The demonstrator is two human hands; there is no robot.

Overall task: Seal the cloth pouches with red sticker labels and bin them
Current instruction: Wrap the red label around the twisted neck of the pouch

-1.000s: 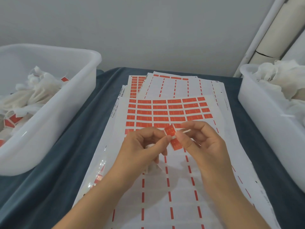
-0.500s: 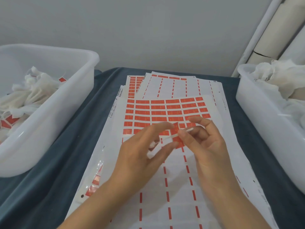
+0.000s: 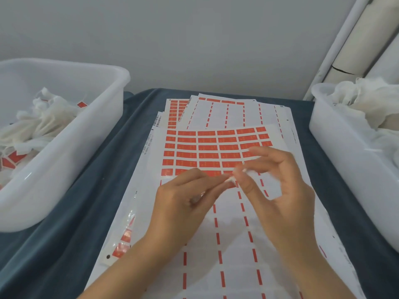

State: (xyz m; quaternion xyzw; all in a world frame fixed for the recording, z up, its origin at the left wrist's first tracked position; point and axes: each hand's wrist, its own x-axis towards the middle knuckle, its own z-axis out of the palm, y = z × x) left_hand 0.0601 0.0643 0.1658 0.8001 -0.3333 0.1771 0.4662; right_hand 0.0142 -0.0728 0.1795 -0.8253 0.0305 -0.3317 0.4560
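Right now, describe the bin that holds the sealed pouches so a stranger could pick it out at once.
Start at the dark blue cloth under the sticker sheets. A white plastic bin stands at each side of it; take the left bin. Red stickers show among its white pouches, while the right bin holds only plain white cloth.

Your sticker sheets (image 3: 218, 147) lie stacked mid-frame on the cloth-covered table (image 3: 90, 190). At left stands a bin (image 3: 71, 147) holding labelled pouches (image 3: 41, 119); at right, another bin (image 3: 345, 152) heaped with pouches (image 3: 371, 102).
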